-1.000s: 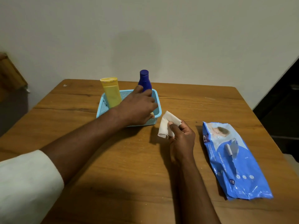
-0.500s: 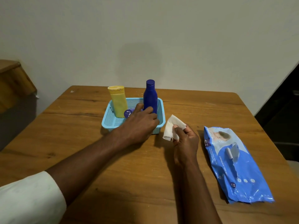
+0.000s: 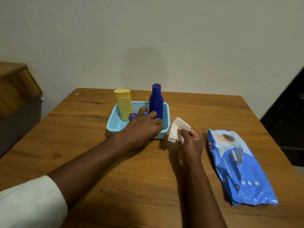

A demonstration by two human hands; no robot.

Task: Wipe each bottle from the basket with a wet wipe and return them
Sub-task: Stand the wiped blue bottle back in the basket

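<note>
A light blue plastic basket (image 3: 113, 123) sits at the middle of the wooden table. In it stand a yellow bottle (image 3: 124, 104) at the left and a tall dark blue bottle (image 3: 156, 102) at the right. A small purple bottle (image 3: 132, 116) lies between them, partly hidden. My left hand (image 3: 141, 129) rests over the basket's front, fingers spread beside the small purple bottle and the blue bottle's base, gripping nothing that I can see. My right hand (image 3: 190, 145) holds a crumpled white wet wipe (image 3: 176, 129) just right of the basket.
A blue pack of wet wipes (image 3: 238, 167) lies flat at the right of the wooden table (image 3: 82, 145). A wall stands close behind the table. A wooden ledge (image 3: 14, 79) juts out at the far left.
My left hand has let go of the dark blue bottle, which now stands in the basket, and has slid down toward the basket's front. My right hand has kept hold of the wipe.
</note>
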